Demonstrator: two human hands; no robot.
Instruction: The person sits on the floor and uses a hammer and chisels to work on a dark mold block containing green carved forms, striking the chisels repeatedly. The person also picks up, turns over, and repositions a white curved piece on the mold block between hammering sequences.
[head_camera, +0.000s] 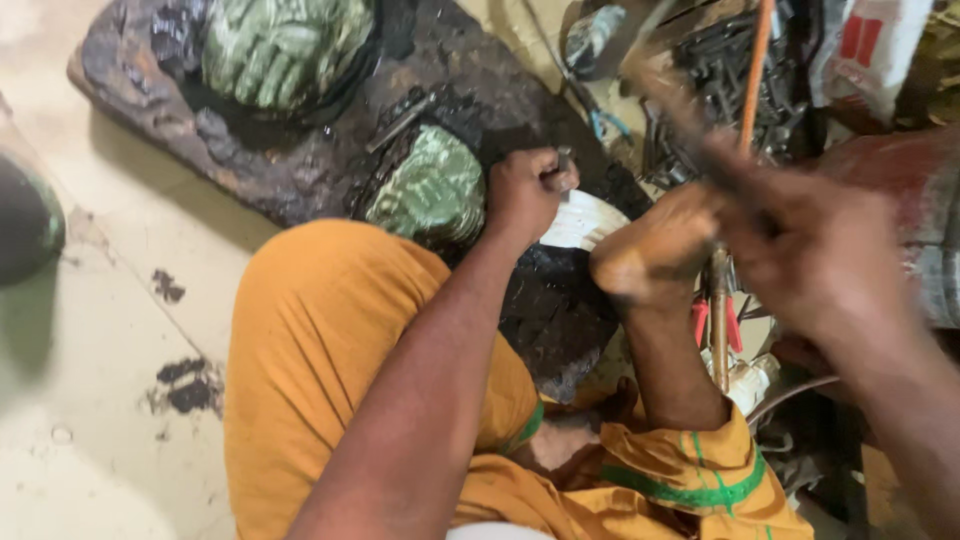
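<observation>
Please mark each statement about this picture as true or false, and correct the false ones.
1. The left hand is closed around a small metal tool. True.
2. The right hand is sharp and resting still. False: it is blurred, raised above a bare foot.
3. The person wears blue cloth. False: the cloth is orange with a green stripe.
4. Two green carved pieces lie on the dark greasy slab. True.
5. A white disc lies just beside the left hand. True.

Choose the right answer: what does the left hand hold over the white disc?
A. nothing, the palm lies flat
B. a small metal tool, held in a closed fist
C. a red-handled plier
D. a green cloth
B: the left hand is a closed fist around a small metal tool, just above the white disc.
</observation>
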